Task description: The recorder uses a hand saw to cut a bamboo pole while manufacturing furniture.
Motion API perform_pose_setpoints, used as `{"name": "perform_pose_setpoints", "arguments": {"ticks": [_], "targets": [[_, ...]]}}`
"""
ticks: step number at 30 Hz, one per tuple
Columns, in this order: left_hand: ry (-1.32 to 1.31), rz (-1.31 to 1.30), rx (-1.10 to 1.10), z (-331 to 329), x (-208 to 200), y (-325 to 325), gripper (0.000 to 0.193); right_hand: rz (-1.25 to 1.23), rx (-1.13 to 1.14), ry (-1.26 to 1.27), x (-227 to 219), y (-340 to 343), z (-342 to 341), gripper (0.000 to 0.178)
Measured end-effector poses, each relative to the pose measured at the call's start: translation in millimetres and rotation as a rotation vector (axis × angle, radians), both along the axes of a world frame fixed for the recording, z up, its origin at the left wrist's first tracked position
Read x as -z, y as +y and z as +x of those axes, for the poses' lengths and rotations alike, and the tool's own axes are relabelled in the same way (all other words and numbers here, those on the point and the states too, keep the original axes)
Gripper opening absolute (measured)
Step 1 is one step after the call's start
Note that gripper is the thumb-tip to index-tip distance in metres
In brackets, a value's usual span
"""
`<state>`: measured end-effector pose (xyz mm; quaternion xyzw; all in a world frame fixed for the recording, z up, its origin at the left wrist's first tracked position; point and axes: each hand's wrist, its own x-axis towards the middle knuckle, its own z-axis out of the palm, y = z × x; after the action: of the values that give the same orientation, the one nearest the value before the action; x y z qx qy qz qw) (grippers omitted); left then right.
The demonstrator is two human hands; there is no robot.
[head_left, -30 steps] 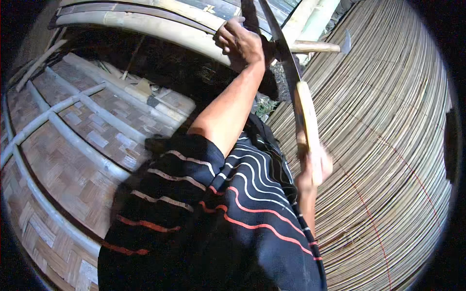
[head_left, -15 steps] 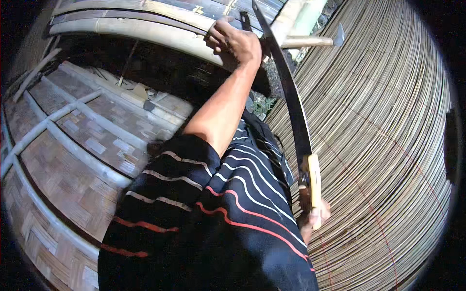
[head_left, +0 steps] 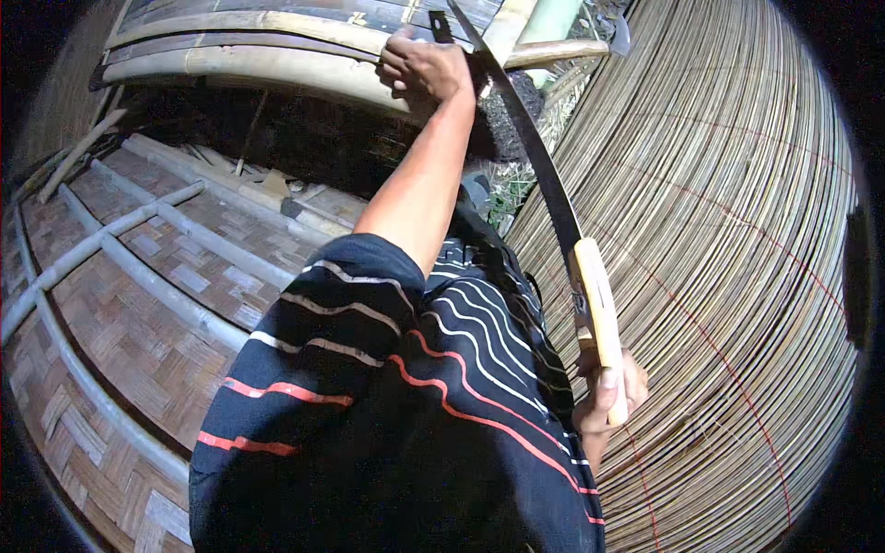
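Observation:
My right hand (head_left: pixel 616 398) is closed around the cream-coloured handle (head_left: pixel 599 313) of a hand saw. The saw's long, dark, curved blade (head_left: pixel 544 161) runs away from the handle to the top of the view, past the outer side of my left wrist. At the edge of a bamboo platform (head_left: pixel 249 69), my left hand (head_left: pixel 426 66) has its fingers curled; what they grip is hidden. A dark flat piece with a hole (head_left: pixel 441 26) sticks up just beyond that hand. Right of the blade lies a wooden-handled tool (head_left: pixel 562 52) with a metal head.
A large mat of thin slats (head_left: pixel 719 230) bound with red cord spreads along the right. On the left is a woven bamboo panel (head_left: pixel 120 313) with pole framing (head_left: pixel 138 217). A pale green bamboo pole (head_left: pixel 556 23) stands at the top, near some small plants (head_left: pixel 512 189).
My right hand and the saw have moved forward, the handle now higher in view. My left hand keeps its curled hold by the platform edge. The whole view has shifted slightly.

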<state>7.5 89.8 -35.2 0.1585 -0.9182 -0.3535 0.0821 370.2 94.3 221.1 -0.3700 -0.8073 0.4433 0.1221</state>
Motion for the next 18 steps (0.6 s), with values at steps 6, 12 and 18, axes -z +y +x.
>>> {"name": "perform_pose_setpoints", "arguments": {"ticks": [6,12,18], "targets": [[0.043,-0.117,0.054,5.5,15.4,-1.0,0.027,0.078,-0.08,0.186,7.7,-2.1,-1.2,0.037],[0.019,-0.079,-0.009,-1.9,2.7,-8.2,0.037,0.002,0.004,0.036,5.6,19.2,7.1,0.061],[0.05,-0.037,0.069,11.2,8.7,15.0,0.037,0.103,0.01,0.04,22.2,9.8,-5.2,0.048]]}}
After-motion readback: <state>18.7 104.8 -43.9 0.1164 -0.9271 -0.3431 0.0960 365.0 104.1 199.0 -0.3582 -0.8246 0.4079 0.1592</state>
